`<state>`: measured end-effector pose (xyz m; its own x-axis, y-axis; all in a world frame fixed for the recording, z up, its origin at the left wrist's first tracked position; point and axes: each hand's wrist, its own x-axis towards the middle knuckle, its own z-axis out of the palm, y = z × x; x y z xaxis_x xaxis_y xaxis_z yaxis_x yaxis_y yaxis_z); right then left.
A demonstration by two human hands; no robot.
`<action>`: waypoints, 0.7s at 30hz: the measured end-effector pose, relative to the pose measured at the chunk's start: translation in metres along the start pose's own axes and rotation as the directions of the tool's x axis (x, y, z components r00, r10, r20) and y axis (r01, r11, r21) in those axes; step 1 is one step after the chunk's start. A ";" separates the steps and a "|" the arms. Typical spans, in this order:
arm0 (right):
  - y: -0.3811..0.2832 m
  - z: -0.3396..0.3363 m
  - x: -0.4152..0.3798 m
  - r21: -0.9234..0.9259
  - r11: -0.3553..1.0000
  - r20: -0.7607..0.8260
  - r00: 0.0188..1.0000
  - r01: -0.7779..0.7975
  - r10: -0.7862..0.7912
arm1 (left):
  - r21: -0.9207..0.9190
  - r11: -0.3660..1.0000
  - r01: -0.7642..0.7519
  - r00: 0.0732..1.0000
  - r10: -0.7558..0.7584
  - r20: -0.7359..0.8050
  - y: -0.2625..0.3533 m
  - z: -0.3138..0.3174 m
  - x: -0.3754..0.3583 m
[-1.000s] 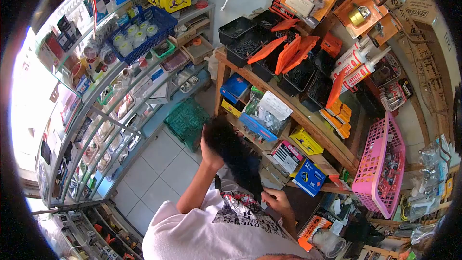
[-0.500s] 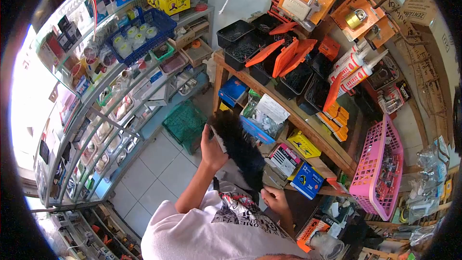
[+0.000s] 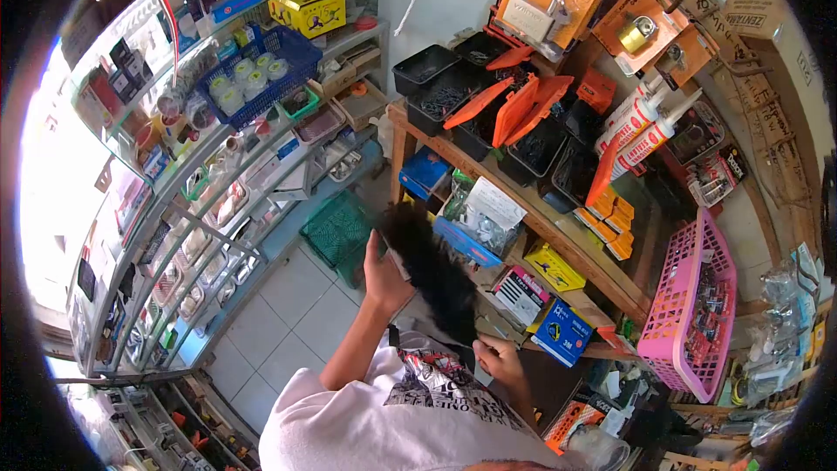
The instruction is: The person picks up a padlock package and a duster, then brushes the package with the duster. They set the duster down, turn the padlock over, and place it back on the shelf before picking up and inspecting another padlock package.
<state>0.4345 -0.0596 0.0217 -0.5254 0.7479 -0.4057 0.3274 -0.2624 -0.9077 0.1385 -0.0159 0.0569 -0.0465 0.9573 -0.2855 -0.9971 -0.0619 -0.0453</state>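
Observation:
A fluffy black duster (image 3: pixel 432 275) slants across the middle of the view, in front of my body. My right hand (image 3: pixel 499 358) is closed round its lower end. My left hand (image 3: pixel 386 277) is near the duster's upper part, thumb pointing up, with a thin pale edge showing between the palm and the black fluff. What its fingers do behind that edge is hidden. A green basket (image 3: pixel 336 231) stands on the floor beyond my left hand.
At the right stands a wooden shelf (image 3: pixel 523 218) with black bins (image 3: pixel 436 105), orange lids and boxes. A pink basket (image 3: pixel 684 314) is at its near end. A glass display case (image 3: pixel 187 227) curves along the left. A blue basket (image 3: pixel 292 48) holds small round tubs.
The view has shifted slightly. The duster's upper end has tilted a little, while both hands keep nearly the same places.

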 end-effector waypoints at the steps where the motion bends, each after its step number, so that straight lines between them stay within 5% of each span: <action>1: 0.000 -0.001 0.001 -0.068 0.996 0.039 0.998 0.061 -0.059 | 0.083 0.997 0.008 0.976 -0.026 0.218 0.002 -0.023 0.011; 2: 0.001 -0.002 0.001 -0.134 0.983 0.079 0.990 0.124 -0.115 | 0.165 0.986 -0.002 0.903 -0.069 0.423 0.007 -0.065 0.032; 3: -0.001 -0.002 0.002 -0.196 0.962 0.123 0.978 0.191 -0.169 | 0.145 0.989 0.019 0.893 -0.082 0.443 0.007 -0.059 0.028; 5: -0.010 -0.001 0.000 -0.087 0.995 0.027 0.998 0.056 -0.054 | 0.108 0.992 0.061 0.870 -0.106 0.481 0.009 -0.047 0.020; 7: -0.015 -0.001 -0.001 -0.043 0.999 0.025 0.999 -0.021 0.022 | 0.059 0.992 -0.114 0.986 0.106 0.132 0.002 -0.018 0.006; 8: -0.015 -0.004 -0.002 -0.058 0.998 0.058 0.998 -0.030 0.033 | 0.038 0.998 -0.047 0.999 0.047 -0.002 0.000 0.007 -0.007; 11: -0.014 0.000 -0.003 -0.116 0.989 0.024 0.996 0.089 -0.087 | 0.122 0.989 0.082 0.808 -0.138 0.573 0.009 -0.078 0.034; 13: -0.012 0.002 -0.004 -0.110 0.987 -0.014 0.992 0.121 -0.123 | 0.087 0.991 0.102 0.879 -0.131 0.458 0.008 -0.057 0.022; 16: -0.007 0.001 -0.005 -0.087 0.990 -0.012 0.993 0.115 -0.116 | -0.011 1.000 -0.019 1.000 0.019 -0.013 -0.003 0.004 -0.009; 18: 0.000 0.004 -0.005 -0.168 0.961 0.011 0.975 0.219 -0.220 | 0.151 0.989 0.007 0.966 -0.046 0.255 0.002 -0.024 0.000; 20: -0.005 0.005 -0.006 -0.089 0.988 -0.092 0.986 0.128 -0.136 | 0.065 0.997 -0.030 0.976 0.015 0.219 -0.001 -0.032 0.001; 21: -0.007 0.005 -0.008 -0.045 0.996 -0.136 0.987 0.080 -0.085 | 0.050 0.999 -0.021 0.999 0.022 -0.026 -0.007 0.014 -0.016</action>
<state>0.4319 -0.0667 0.0309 -0.4397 0.8435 -0.3086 0.3197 -0.1742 -0.9314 0.1451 -0.0266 0.0748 -0.0669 0.9481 -0.3108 -0.9977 -0.0675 0.0086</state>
